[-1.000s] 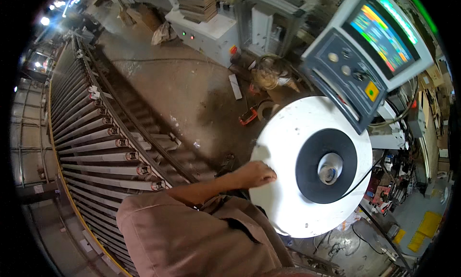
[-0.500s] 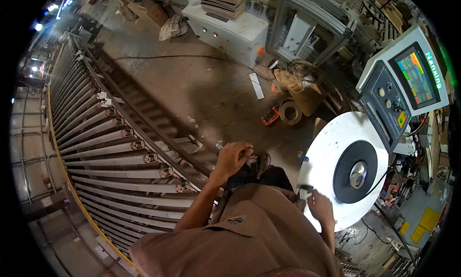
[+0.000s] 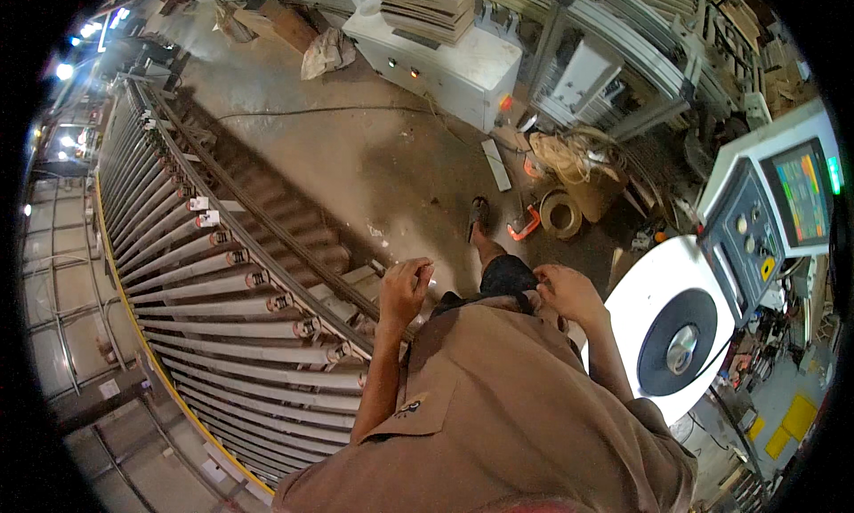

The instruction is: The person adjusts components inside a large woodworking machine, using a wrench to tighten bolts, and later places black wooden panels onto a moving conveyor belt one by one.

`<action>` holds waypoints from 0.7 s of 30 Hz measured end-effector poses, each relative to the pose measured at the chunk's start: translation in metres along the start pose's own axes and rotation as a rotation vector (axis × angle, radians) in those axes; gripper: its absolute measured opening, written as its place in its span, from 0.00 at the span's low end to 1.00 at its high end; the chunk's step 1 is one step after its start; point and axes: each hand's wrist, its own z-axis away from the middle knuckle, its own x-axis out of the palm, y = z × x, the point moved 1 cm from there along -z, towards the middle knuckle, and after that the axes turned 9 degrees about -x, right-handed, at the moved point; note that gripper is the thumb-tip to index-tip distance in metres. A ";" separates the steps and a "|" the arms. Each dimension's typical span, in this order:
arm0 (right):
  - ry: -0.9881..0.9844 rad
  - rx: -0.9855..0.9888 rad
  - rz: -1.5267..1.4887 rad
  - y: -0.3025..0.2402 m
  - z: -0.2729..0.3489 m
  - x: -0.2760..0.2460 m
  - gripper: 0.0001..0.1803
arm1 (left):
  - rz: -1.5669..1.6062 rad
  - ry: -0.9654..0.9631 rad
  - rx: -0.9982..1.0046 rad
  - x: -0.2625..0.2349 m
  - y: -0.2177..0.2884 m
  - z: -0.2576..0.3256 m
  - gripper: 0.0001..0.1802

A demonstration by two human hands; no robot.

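My left hand (image 3: 405, 291) is raised at my left side, beside the edge of the roller conveyor (image 3: 240, 304). Its fingers bend loosely, with a gap to the thumb and nothing visible between them. In front of my waist, my right hand (image 3: 569, 292) hangs over the dark shorts (image 3: 507, 276), fingers slightly bent and apart. Nothing shows in it, though its palm is turned away. Right of that forearm stands a white round-edged machine top (image 3: 623, 308) with a black disc (image 3: 678, 342) on it. Neither hand touches the machine.
A control panel (image 3: 747, 237) with a lit screen (image 3: 798, 193) rises at the right. On the floor ahead lie a tape roll (image 3: 561, 212), an orange-red tool (image 3: 525, 224) and a white strip (image 3: 496, 164). Stacked boards (image 3: 427, 11) rest on a white cabinet (image 3: 445, 68).
My right hand has left the machine's edge and come in front of my waist. My left hand has shifted slightly left. One foot now shows stepping forward, and the machine appears farther right.
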 end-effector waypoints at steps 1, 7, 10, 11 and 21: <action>0.054 -0.008 -0.001 0.009 -0.022 -0.009 0.21 | -0.015 0.021 0.042 0.001 -0.001 -0.024 0.13; 0.600 -0.098 -0.042 0.024 -0.156 -0.130 0.15 | 0.005 -0.118 0.068 -0.008 0.000 -0.181 0.15; 0.912 -0.180 0.244 0.042 -0.214 -0.213 0.14 | -0.028 -0.189 0.054 -0.019 -0.011 -0.250 0.17; 0.994 -0.204 0.312 0.052 -0.235 -0.245 0.14 | -0.044 -0.185 0.047 -0.019 -0.027 -0.271 0.19; 1.528 0.635 0.643 0.250 -0.390 -0.394 0.47 | 1.050 -0.327 -0.556 0.077 -0.177 -0.551 0.20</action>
